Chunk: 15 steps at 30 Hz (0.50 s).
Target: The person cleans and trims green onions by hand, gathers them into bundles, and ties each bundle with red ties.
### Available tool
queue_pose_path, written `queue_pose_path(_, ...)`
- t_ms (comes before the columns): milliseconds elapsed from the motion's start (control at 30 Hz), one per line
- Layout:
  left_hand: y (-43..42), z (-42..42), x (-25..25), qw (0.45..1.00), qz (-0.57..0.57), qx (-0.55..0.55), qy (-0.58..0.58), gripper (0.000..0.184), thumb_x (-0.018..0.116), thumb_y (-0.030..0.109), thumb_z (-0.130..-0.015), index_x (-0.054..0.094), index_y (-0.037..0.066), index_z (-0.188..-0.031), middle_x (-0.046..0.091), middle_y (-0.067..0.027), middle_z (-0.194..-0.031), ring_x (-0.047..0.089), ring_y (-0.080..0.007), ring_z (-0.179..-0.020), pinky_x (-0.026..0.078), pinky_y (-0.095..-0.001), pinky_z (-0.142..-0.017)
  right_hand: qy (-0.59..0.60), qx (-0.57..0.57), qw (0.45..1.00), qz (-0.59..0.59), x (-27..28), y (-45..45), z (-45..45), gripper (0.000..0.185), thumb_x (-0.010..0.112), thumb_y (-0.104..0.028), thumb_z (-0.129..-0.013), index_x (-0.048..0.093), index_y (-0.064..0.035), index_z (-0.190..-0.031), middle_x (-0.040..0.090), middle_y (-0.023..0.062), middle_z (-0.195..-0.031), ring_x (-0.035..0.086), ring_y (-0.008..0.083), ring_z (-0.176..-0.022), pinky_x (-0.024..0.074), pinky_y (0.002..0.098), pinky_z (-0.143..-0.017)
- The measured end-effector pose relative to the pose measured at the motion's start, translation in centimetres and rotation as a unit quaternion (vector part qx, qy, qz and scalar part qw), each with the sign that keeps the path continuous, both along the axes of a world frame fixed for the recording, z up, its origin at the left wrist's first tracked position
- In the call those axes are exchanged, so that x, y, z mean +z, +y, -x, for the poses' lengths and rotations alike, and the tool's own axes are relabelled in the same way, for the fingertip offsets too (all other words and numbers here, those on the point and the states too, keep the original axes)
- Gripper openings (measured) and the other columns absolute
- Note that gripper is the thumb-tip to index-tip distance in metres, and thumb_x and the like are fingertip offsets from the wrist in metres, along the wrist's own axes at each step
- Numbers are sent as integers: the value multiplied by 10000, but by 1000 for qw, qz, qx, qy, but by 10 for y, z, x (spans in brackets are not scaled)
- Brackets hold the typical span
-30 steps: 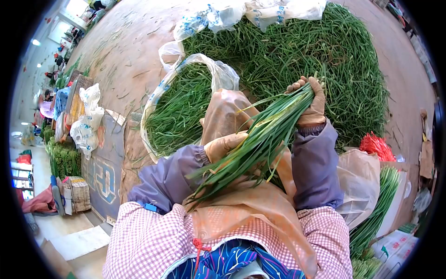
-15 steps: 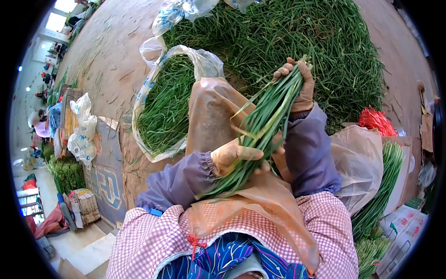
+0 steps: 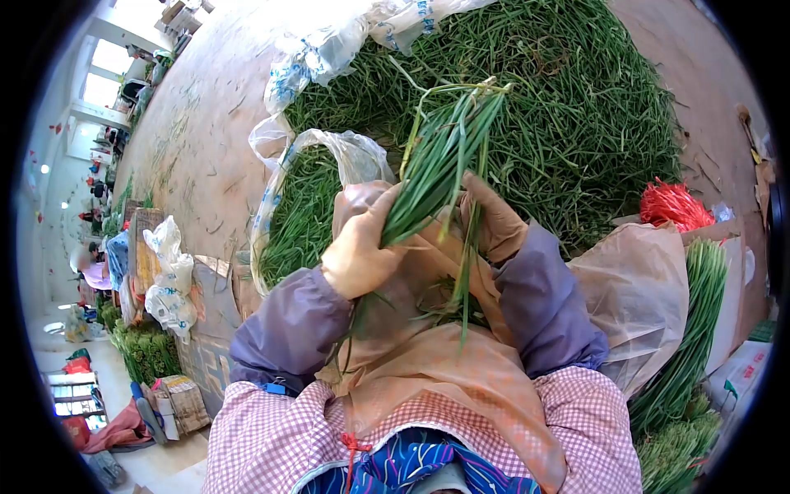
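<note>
A bunch of long green stalks [image 3: 444,156] points up and away over my lap, pale ends at the top. My left hand [image 3: 362,247], in a tan glove, is wrapped round its lower part. On the other side my right hand [image 3: 494,218], gloved too, pinches a few stalks [image 3: 467,255] that hang down beside the bunch. More loose leaves lie on the orange translucent apron [image 3: 444,362] below. Beyond my hands spreads a big heap of green stalks [image 3: 576,107], and a smaller pile [image 3: 304,210] sits in a clear plastic bag at the left.
Red strings [image 3: 675,206] lie at the right, above long neat green stalks [image 3: 691,313] beside a translucent sheet [image 3: 634,296]. Plastic bags [image 3: 170,280], bundled greens [image 3: 146,350] and a cardboard box [image 3: 183,403] stand at the left. A person in pink [image 3: 97,274] is in the far left background.
My left hand has moved up and now holds the bunch. My right hand has let go of its upper end and come down, gripping a few hanging stalks.
</note>
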State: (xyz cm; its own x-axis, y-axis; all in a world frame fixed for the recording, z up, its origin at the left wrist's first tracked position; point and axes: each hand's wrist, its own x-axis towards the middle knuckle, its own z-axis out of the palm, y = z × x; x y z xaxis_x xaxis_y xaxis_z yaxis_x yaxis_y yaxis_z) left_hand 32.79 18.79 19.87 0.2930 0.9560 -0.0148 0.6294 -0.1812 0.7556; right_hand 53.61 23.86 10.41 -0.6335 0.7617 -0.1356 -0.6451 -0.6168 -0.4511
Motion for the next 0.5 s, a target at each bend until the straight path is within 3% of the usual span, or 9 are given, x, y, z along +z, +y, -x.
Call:
queue_pose_path(33,4,4,7,1000,-11,-14,6,562,627,75,-847,434,-23,-1366,674,-193,-1024,676,-279,-883,517,-315,-767,-27,20,999,-7,-11,2,0,521,549,-488,-946,540,-52,-1232,563,26,-857,534,129,-629,437,295,-546)
queue_pose_path(67,3,9,27,970,229,31,-81,523,624,70,-885,443,8,-1372,644,-40,-1007,579,-99,-765,490,-234,-694,-55,42,998,-15,-18,3,-2,455,559,-430,-963,556,-43,-1201,543,-8,-734,483,89,-517,385,259,-462)
queue_pose_path(100,1,16,29,953,261,57,-140,544,623,46,-878,436,35,-1389,621,-18,-913,503,-60,-597,466,-208,-623,-52,68,996,-16,-19,4,-8,416,549,-401,-971,568,-45,-1185,492,-29,-665,415,77,-471,322,252,-437)
queue_pose_path(167,-7,35,39,918,325,60,-218,514,639,75,-870,462,29,-1351,562,-3,-747,434,-61,-495,430,-215,-537,-46,122,991,-21,-19,6,-20,342,530,-343,-987,592,-50,-1151,389,-70,-526,278,52,-378,196,238,-386)
queue_pose_path(200,-12,48,40,904,355,69,-230,497,646,92,-867,475,26,-1328,529,2,-701,406,-60,-472,400,-218,-505,-58,35,998,11,-8,3,-22,311,506,-316,-995,608,-52,-1125,301,-94,-467,245,59,-356,187,253,-355)
queue_pose_path(300,-37,86,15,847,432,81,-300,475,670,119,-856,501,27,-1291,457,16,-617,354,-60,-442,316,-216,-434,101,-86,989,-61,-20,27,-43,320,386,-249,-1048,583,-27,-1168,327,-83,-492,256,58,-359,219,268,-338)
queue_pose_path(367,-56,104,-10,794,465,64,-387,498,688,103,-847,504,42,-1305,446,22,-634,363,-64,-472,272,-202,-420,113,-189,975,-42,-8,42,-54,323,410,-256,-1044,587,-7,-1148,320,-104,-487,236,59,-358,221,261,-342)
queue_pose_path(433,-64,104,-13,815,451,64,-358,432,712,191,-840,541,12,-1195,452,1,-603,364,-72,-453,246,-227,-418,200,-192,959,-56,-32,75,-101,344,399,-259,-1050,575,11,-1169,347,-89,-509,242,62,-371,231,259,-356)
queue_pose_path(500,-69,93,-4,833,439,82,-326,438,721,197,-838,543,10,-1191,466,-5,-633,379,-76,-477,251,-228,-424,108,-204,973,-23,-44,92,-123,359,412,-275,-1046,564,22,-1180,386,-75,-537,254,68,-389,242,257,-373)
